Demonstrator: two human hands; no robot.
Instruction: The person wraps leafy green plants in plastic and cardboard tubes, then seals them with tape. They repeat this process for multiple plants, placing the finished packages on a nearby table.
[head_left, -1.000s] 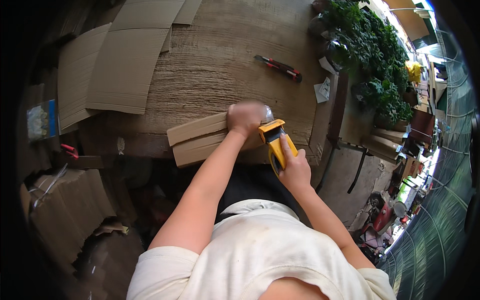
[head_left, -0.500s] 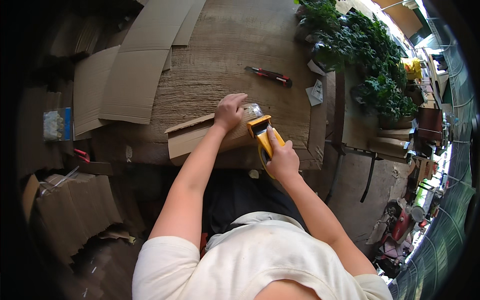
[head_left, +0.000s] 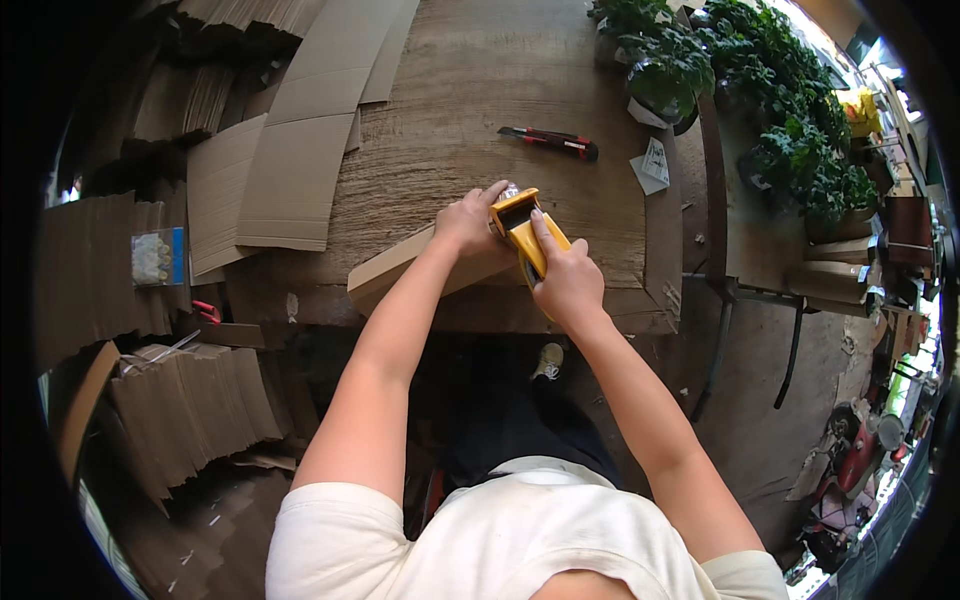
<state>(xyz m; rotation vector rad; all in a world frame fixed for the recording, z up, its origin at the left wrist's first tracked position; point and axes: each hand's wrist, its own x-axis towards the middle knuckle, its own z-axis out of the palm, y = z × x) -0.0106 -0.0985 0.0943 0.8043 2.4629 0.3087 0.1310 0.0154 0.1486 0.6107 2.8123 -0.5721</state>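
A yellow tape dispenser (head_left: 543, 248) is gripped in my right hand (head_left: 570, 278), with the index finger laid along its top. Its head meets the right end of a long, narrow cardboard box (head_left: 385, 272) at the table's near edge. My left hand (head_left: 468, 222) is closed over the far side of that box, fingertips close to the dispenser head. A bit of clear tape (head_left: 511, 190) shows just beyond the head. Both hands hide much of the box's right end.
On the wooden table (head_left: 450, 90) lie a red-and-black utility knife (head_left: 550, 142), a paper slip (head_left: 652, 168) and flat cardboard sheets (head_left: 290, 170). Leafy potted plants (head_left: 800, 150) stand on a table at right. Stacked cardboard (head_left: 195, 405) stands at lower left.
The dispenser head has moved in against the box end, beside my left fingertips. The box's raised far flap now looks lowered under my left hand. The view has shifted slightly.
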